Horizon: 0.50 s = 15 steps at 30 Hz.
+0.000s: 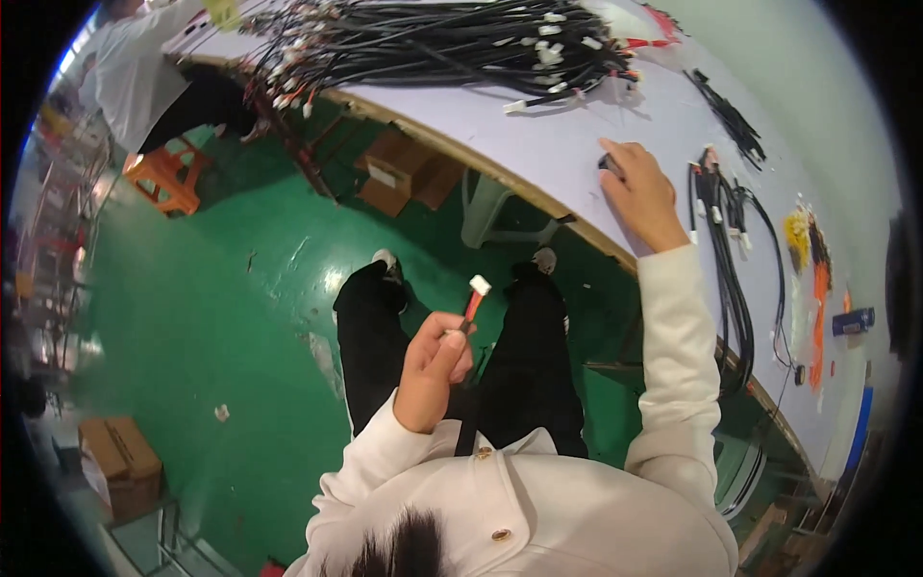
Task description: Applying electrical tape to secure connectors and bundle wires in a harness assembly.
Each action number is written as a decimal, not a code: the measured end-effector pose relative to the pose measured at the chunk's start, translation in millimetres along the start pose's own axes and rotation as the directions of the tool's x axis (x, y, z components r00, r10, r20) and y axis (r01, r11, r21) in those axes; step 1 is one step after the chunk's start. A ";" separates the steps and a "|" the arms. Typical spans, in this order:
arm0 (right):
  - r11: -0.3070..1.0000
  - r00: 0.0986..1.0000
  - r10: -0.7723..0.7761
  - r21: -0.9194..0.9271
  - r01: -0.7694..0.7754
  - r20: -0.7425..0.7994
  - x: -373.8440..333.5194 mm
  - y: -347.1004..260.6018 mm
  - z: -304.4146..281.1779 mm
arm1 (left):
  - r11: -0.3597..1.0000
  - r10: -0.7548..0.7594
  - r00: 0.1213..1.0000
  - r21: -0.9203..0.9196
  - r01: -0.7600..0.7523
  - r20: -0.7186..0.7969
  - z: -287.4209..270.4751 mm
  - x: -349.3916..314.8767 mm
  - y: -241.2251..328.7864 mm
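Left grip (437, 370): closed, thumb against fingers, pinching a red-wired cable (473, 305) low down, seemingly so the white connector (480, 286) stands free just above.
Right grip (641, 192): half curled at a small dark object (608, 164) over the desk (548, 154); clamped or merely touched, I can't tell.
Cable pile (433, 48): beyond both grips, probably heaped there for reach.
Looped cables (736, 332): right of the right grip, laid apart.
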State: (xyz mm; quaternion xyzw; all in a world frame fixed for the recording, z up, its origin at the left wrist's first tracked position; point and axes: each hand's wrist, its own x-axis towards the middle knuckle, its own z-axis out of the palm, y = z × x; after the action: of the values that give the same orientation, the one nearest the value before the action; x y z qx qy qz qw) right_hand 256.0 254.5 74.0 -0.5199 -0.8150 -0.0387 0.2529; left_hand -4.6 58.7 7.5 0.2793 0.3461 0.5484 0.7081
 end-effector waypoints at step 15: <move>-0.452 0.530 0.152 0.535 -0.714 0.834 -155.0 -154.7 52.3 | 0.981 -0.148 0.982 0.142 0.131 0.116 8.6 -3.1 -3.9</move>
State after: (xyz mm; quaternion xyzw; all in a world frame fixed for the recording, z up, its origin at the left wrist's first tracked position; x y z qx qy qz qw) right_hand 153.8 72.7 -10.7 -0.4391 -0.2425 0.7864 0.3605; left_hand 4.0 54.6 10.2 0.3353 0.3556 0.4543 0.7448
